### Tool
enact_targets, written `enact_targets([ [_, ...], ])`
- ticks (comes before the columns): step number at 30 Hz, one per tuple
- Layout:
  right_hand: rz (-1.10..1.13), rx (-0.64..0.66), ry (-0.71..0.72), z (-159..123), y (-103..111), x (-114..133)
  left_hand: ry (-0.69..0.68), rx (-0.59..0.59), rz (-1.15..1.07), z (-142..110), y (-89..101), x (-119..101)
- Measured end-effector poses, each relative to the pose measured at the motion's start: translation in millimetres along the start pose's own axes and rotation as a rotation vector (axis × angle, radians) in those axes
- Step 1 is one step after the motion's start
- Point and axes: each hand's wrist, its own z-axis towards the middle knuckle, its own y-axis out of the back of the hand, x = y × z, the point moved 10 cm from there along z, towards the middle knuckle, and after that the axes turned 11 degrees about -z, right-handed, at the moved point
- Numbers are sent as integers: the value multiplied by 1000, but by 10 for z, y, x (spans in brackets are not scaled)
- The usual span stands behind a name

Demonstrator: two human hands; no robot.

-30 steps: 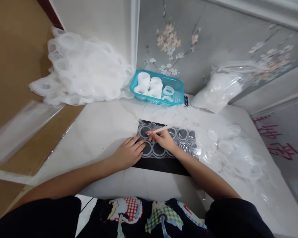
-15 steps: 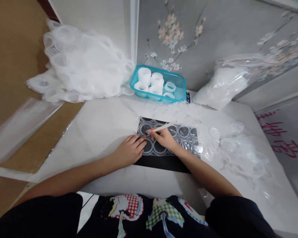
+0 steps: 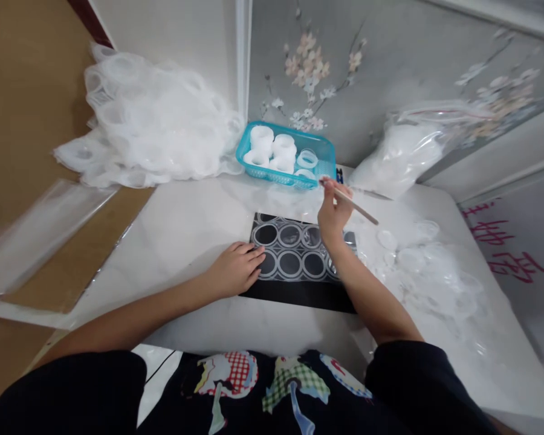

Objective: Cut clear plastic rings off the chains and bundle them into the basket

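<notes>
My left hand (image 3: 239,268) lies flat, fingers spread, on the left edge of a clear plastic sheet (image 3: 277,249) printed with rows of pale rings. Under the sheet is a black board (image 3: 294,294), its front strip bare. My right hand (image 3: 334,212) is raised past the sheet's back edge, closed round a thin pen-like stick (image 3: 363,214) that slants down to the right. Its fingertips are by the front right corner of a blue plastic basket (image 3: 278,179); whether anything is pinched there besides the stick is too small to tell. White rings (image 3: 262,138) stand stacked in the basket.
A big heap of bagged white rings (image 3: 158,121) fills the back left. At the back right leans a zip bag (image 3: 403,148) of white material. Loose clear rings and film scraps (image 3: 439,272) cover the right side. A brown board (image 3: 79,248) under clear plastic lies left.
My right hand has lifted off the ringed sheet and moved back and right toward the basket, still holding the stick, whose long end now points down-right. My left hand stays in place.
</notes>
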Motion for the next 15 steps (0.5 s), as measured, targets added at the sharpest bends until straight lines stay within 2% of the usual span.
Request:
enact_targets([
  [1,6,-29,-26,2,91,-40,-2,-7,-3,19,27,-2],
  [2,24,9,-2,-41,119,-22,-6,-22,-5,43,58,-12],
  [4,81,213,84,-258,34,65,-27,-65,-1,102,110,-58],
  [6,138,386,45,-532,-79,22,-86,-97,14,169,108,-151],
  [7,164,430,-11,-640,-121,-43,-122,-97,21,202,76,-205],
  [10,232,468,-135,-790,-208,-210,-187,-62,31,290,-79,-305],
  [15,262,510,-131,-765,-276,-224,-168,-19,39,339,-253,-300],
])
